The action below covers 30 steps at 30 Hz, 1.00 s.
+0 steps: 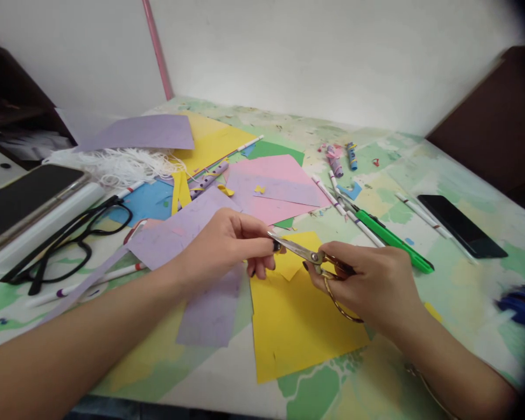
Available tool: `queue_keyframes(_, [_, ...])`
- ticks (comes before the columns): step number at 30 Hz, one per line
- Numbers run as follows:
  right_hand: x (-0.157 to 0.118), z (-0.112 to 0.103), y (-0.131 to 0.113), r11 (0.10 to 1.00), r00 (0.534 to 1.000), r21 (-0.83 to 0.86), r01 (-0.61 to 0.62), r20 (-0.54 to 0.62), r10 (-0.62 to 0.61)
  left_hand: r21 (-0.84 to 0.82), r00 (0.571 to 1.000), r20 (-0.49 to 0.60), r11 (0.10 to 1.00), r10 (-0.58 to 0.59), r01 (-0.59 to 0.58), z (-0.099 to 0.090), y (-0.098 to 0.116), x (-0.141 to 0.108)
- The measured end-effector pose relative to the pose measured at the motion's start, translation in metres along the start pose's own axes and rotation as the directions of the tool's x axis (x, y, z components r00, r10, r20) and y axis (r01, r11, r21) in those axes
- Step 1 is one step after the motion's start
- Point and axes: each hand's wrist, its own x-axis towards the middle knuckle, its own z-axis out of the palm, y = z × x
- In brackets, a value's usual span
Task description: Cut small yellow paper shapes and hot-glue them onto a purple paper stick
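Note:
In my right hand (367, 280) is a pair of scissors (300, 251) with gold handles, its blades pointing left. The blade tips meet the fingertips of my left hand (240, 236), whose thumb and fingers are pinched together. Whatever lies in that pinch is too small or hidden to make out. Below both hands lies a sheet of yellow paper (301, 326) with a cut upper edge. Pieces of purple paper (210, 309) are under and beside my left hand. Farther back rests a pink sheet (271, 175) with a purple strip and a tiny yellow scrap on it.
To the right are a green utility knife (394, 242), several white pens and a black phone (461, 224). Black glasses (83, 245), another phone (30, 204) and white string (122, 163) lie at left. Two small decorated rolls (335, 162) stand farther back, near a white wall.

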Motion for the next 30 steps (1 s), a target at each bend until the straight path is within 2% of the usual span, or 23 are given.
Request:
queue_keyframes(3, [0.003, -0.001, 0.000, 0.989, 0.993, 0.090, -0.114, -0.009, 0.115, -0.013, 0.999, -0.028, 1.000, -0.020, 0.020, 0.000, 0.000, 0.001])
queue_keyframes(6, [0.007, -0.001, -0.001, 0.951, 0.967, 0.173, -0.256, 0.051, 0.251, -0.101, 0.999, -0.021, 0.994, -0.034, 0.031, 0.000, -0.001, 0.000])
queue_keyframes(9, [0.009, 0.000, 0.000, 0.926, 0.948, 0.206, -0.316, 0.104, 0.301, -0.223, 0.998, -0.013, 0.973, -0.065, 0.061, 0.001, -0.003, 0.000])
queue_keyframes(15, [0.008, 0.002, -0.001, 0.919, 0.946, 0.229, -0.322, 0.112, 0.303, -0.393, 0.999, -0.043, 0.919, -0.009, -0.009, 0.003, -0.005, 0.002])
queue_keyframes(24, [0.005, 0.000, -0.004, 0.896, 0.940, 0.285, -0.341, 0.081, 0.332, -0.329, 0.991, -0.131, 0.942, 0.020, -0.062, 0.007, -0.003, -0.001])
queue_keyframes(30, [0.004, 0.003, -0.009, 0.942, 0.973, 0.246, -0.226, 0.013, 0.230, -0.302, 0.988, -0.154, 0.951, 0.021, -0.067, 0.012, -0.005, -0.002])
